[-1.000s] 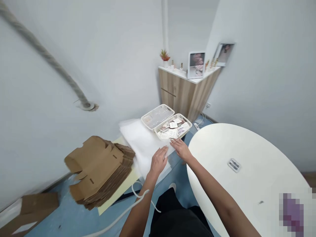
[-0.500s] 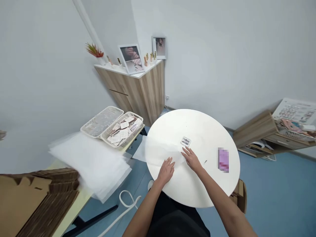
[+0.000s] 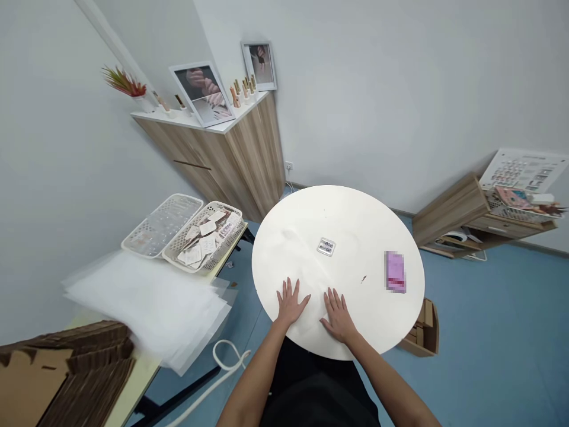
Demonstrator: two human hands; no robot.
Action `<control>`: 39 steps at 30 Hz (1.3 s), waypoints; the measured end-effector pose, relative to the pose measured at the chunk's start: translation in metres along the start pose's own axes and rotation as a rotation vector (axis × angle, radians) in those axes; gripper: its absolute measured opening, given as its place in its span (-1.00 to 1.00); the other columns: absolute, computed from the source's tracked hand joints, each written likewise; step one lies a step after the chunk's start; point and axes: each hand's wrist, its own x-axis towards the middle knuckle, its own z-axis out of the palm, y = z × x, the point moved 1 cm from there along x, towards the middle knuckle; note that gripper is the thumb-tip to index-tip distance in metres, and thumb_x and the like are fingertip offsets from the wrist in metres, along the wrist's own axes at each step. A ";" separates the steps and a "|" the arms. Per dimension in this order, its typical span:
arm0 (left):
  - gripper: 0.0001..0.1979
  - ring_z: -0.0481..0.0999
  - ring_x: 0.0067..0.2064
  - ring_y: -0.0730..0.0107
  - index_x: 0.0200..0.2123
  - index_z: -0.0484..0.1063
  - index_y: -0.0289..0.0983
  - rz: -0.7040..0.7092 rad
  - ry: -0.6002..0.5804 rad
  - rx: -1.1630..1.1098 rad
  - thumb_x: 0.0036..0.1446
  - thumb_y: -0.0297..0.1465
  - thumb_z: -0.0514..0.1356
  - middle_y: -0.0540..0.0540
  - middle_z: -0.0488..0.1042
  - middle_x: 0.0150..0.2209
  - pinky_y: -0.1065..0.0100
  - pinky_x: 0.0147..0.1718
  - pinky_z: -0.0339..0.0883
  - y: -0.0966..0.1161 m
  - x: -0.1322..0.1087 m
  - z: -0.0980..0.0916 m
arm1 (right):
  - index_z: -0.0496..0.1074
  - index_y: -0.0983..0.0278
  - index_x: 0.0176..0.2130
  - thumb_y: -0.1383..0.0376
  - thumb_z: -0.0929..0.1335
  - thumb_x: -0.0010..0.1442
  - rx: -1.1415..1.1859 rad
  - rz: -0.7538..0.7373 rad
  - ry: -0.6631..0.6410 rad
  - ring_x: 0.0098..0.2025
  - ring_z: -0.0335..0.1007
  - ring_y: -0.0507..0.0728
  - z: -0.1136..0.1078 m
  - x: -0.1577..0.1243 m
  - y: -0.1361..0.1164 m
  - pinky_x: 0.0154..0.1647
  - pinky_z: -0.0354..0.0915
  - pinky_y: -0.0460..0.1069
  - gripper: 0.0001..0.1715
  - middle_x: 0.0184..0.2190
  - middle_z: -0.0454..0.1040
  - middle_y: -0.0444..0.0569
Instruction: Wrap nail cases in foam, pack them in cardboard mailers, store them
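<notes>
Both hands lie open and flat, fingers spread: my left hand (image 3: 291, 303) and right hand (image 3: 338, 313) press a thin white sheet (image 3: 306, 273) onto the round bench (image 3: 377, 207). A second ago they were at the sheet stack (image 3: 146, 302) to the left; now one sheet lies before me, near a small blister pack (image 3: 326, 247).
</notes>
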 end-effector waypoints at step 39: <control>-0.45 0.08 0.36 0.10 0.32 0.04 -0.21 0.446 0.084 0.098 0.30 -0.27 -0.01 -0.22 0.10 0.35 -0.07 0.28 -0.01 -0.052 -0.007 -0.027 | 0.09 0.41 0.27 0.33 0.36 0.09 0.215 -0.110 0.078 0.28 0.11 0.30 -0.043 0.188 0.045 0.29 0.06 0.24 -0.19 0.24 0.22 0.29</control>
